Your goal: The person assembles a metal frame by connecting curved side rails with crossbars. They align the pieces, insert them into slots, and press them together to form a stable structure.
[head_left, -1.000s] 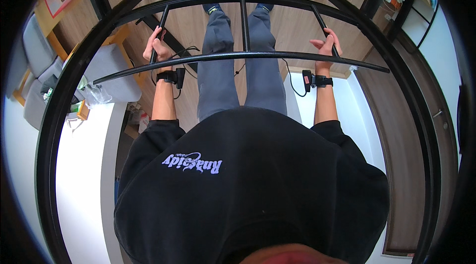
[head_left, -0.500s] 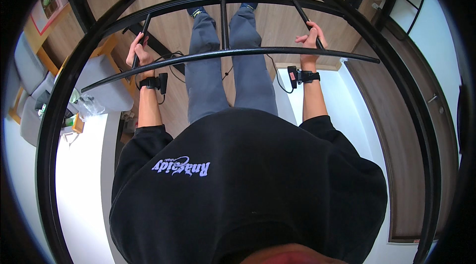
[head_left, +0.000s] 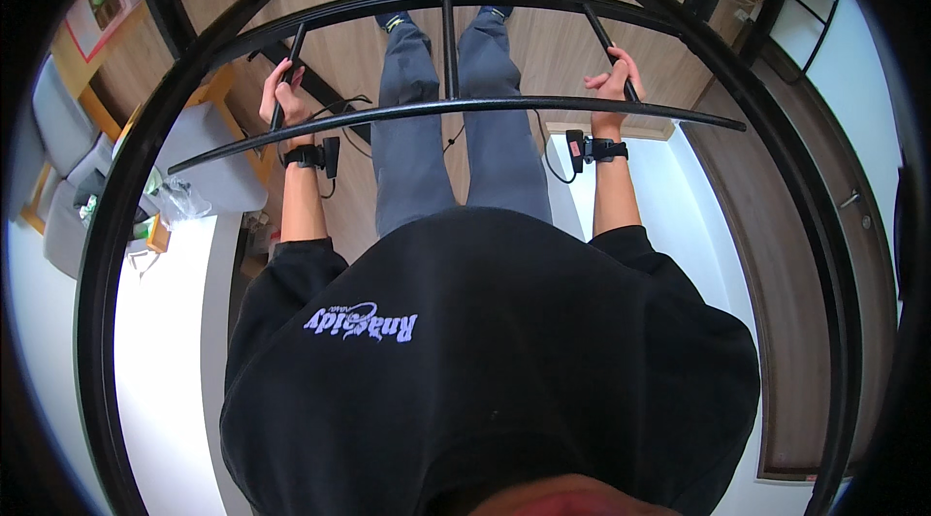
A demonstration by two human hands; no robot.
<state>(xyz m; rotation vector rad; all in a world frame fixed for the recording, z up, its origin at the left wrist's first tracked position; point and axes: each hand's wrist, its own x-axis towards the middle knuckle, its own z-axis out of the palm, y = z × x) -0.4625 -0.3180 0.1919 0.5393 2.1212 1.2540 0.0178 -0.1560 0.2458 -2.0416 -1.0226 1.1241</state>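
View from above of a person carrying a black metal frame (head_left: 456, 109), held out before the torso above grey-trousered legs (head_left: 456, 128) and a wooden floor (head_left: 543, 41). Left hand (head_left: 281, 99), fingers wrapped around the frame's left upright bar; right hand (head_left: 611, 87), fingers curled around the right upright bar. Each wrist bears a black strapped device (head_left: 315, 155). A white surface (head_left: 160, 351) lies at lower left
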